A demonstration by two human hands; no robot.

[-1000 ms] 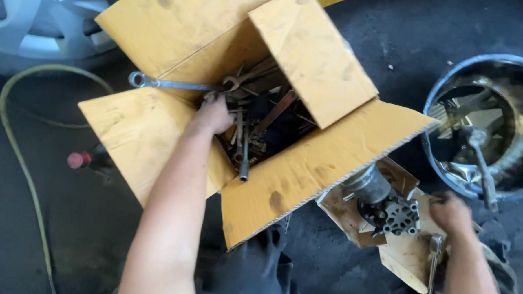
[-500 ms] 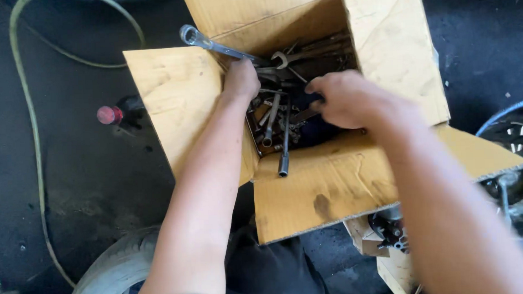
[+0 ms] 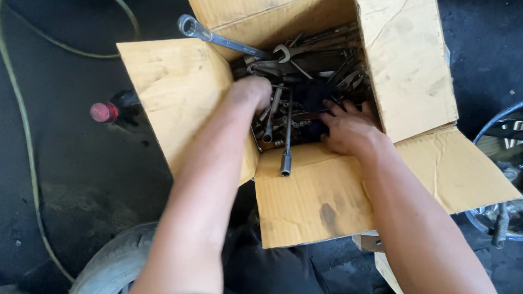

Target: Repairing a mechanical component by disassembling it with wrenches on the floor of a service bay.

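Observation:
An open cardboard box (image 3: 327, 191) full of several metal tools sits in front of me on a dark floor. My left hand (image 3: 249, 90) reaches into the box at its left side, its fingers hidden among the tools. My right hand (image 3: 348, 129) lies on the tool pile at the near right, fingers spread over dark metal pieces. A long socket extension (image 3: 286, 141) sticks out over the near flap between my hands. A ring spanner (image 3: 211, 37) pokes out over the left flap.
A dark bottle with a red cap (image 3: 105, 111) lies left of the box. A green hose (image 3: 23, 138) curves along the floor at left. A tyre (image 3: 106, 271) shows at bottom left, and a metal wheel rim (image 3: 505, 156) at the right edge.
My right hand came from the lower right into the box and has settled lower on the tools. The view shifted toward the box. My left hand has stayed inside it.

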